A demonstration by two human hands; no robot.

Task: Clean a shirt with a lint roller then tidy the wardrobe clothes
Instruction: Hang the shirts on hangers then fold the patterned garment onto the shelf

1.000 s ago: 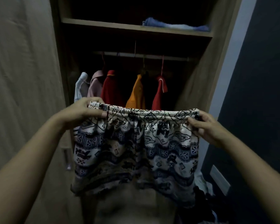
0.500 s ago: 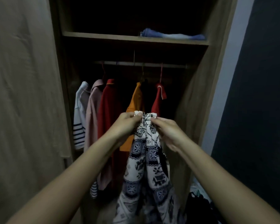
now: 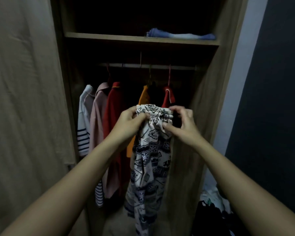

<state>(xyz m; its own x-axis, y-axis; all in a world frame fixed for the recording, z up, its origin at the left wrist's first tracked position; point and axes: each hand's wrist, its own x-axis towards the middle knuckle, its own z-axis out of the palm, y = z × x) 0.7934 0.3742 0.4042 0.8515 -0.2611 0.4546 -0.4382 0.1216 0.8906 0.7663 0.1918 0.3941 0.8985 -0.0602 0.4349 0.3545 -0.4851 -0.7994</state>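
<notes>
While your left hand (image 3: 131,120) and right hand (image 3: 183,124) both pinch the patterned garment (image 3: 151,150) by its doubled waistband before the wardrobe (image 3: 203,116), you seem mid-fold; next, probably halve it lengthwise.

- I can read no text, label, brand, number or sign anywhere in my view.
- The patterned cloth (image 3: 150,150) carries only dark motifs on a pale ground; I make out no letters among them.
- The hanging clothes (image 3: 99,120) sit in dim light, and I cannot tell whether any has a tag or print.
</notes>
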